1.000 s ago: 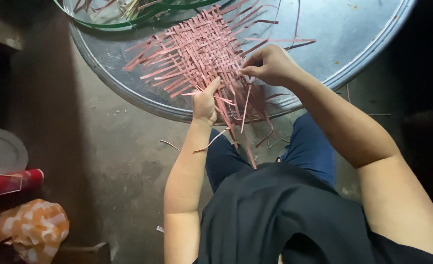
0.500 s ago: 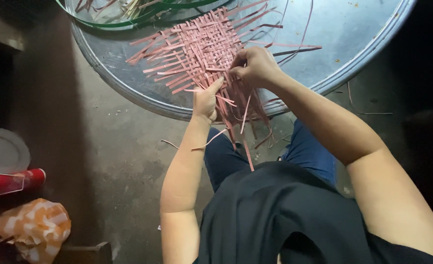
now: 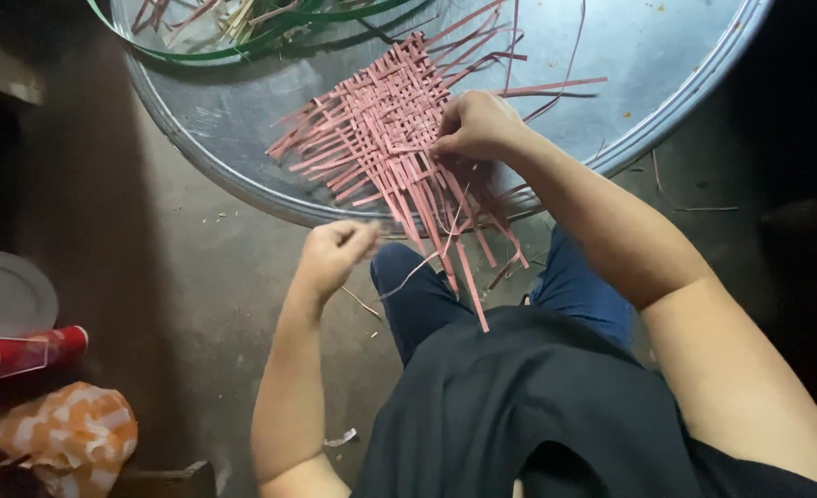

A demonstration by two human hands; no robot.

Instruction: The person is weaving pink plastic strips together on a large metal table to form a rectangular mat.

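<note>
A flat mat of woven pink strips (image 3: 381,138) lies on a large round metal tray (image 3: 242,175), with loose strip ends hanging over the tray's near rim toward my knees. My right hand (image 3: 473,124) rests on the mat's near right part, fingers closed and pinching strips there. My left hand (image 3: 334,254) is off the mat, below the tray's rim, fingers pinched together on a thin pale strand that trails right toward the mat.
A green-rimmed basket (image 3: 242,37) with strips sits at the tray's far edge. On the left floor lie a white plate (image 3: 2,295), a red and white tube (image 3: 21,350) and an orange patterned cloth (image 3: 58,433). Small strip scraps dot the concrete floor.
My left hand has come off the mat and pulled down and left, below the tray's rim. My right hand has slid a little left onto the weave.
</note>
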